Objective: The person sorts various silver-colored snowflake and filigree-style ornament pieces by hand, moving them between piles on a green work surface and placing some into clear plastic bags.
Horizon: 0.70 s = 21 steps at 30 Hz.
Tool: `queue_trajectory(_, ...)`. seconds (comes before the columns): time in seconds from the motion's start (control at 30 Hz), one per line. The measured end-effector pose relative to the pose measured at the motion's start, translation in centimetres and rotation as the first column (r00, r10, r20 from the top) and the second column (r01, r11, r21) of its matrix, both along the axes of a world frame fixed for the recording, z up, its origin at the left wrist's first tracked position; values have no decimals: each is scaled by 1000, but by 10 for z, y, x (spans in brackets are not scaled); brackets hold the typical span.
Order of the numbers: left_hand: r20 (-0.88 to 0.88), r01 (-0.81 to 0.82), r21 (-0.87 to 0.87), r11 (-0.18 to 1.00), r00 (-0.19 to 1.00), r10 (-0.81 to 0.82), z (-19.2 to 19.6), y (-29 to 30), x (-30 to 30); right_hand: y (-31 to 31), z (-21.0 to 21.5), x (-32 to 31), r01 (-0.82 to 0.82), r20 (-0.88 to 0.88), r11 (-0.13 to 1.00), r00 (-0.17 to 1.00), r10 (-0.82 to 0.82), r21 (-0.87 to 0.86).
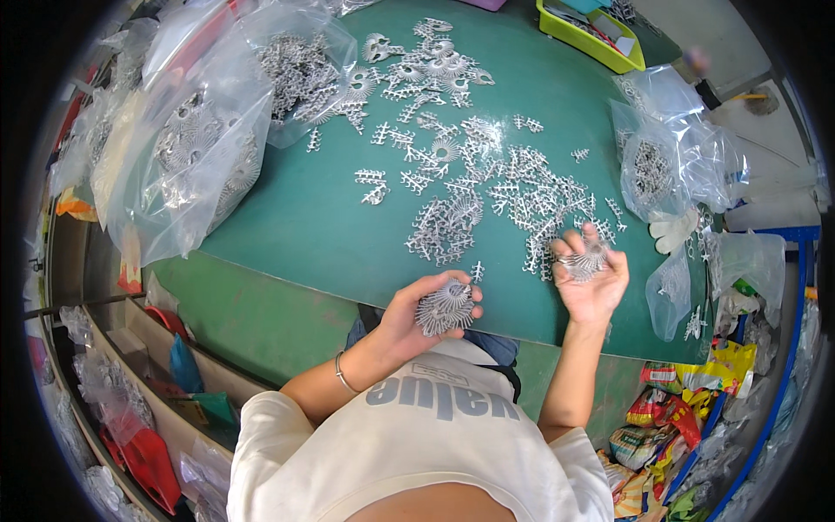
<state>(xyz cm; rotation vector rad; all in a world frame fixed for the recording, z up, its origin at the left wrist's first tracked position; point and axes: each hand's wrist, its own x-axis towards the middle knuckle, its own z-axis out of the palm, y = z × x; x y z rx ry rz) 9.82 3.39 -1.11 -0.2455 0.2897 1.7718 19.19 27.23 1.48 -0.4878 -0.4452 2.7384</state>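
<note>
My left hand point(409, 317), at the table's front edge, is closed around a bunch of silver metal pieces point(446, 306) with fanned, ribbed ends. My right hand point(591, 291) is raised to the right of it, fingers curled round a silver fan-shaped metal piece point(581, 263). One small branched piece point(477, 271) lies just past my left fingertips. Beyond my hands a heap of branched silver pieces point(539, 196) spreads over the green table point(304, 235). A denser pile point(439, 233) sits nearer my left hand. Round fan-like pieces point(444, 150) are mixed in farther back.
Clear plastic bags point(187, 165) of metal pieces stand at the left. More bags point(648, 170) and a white glove point(674, 231) lie along the right edge. A yellow-green bin point(591, 39) is at the far right. Colourful packets point(661, 418) fill the floor at the lower right.
</note>
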Motion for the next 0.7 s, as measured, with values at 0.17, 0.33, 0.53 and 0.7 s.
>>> queue_trajectory(0.17,-9,-11,-22,1000,1000,11,0,-4,-1,-35,0,-48,-485,498,115,858,-131,867)
queue_trajectory(0.33,-2,-16,-23,1000,1000,16,0,-5,-2,-60,-4,-80,-406,255,-626,912,-321,665)
queue_trajectory(0.53,31,-41,-23,999,999,41,-6,-10,-4,-34,-3,-74,-489,139,-542,816,-561,684)
queue_trajectory(0.7,7,-13,-41,999,1000,13,-3,-6,-5,-53,-6,-81,-372,239,-695,928,-285,616)
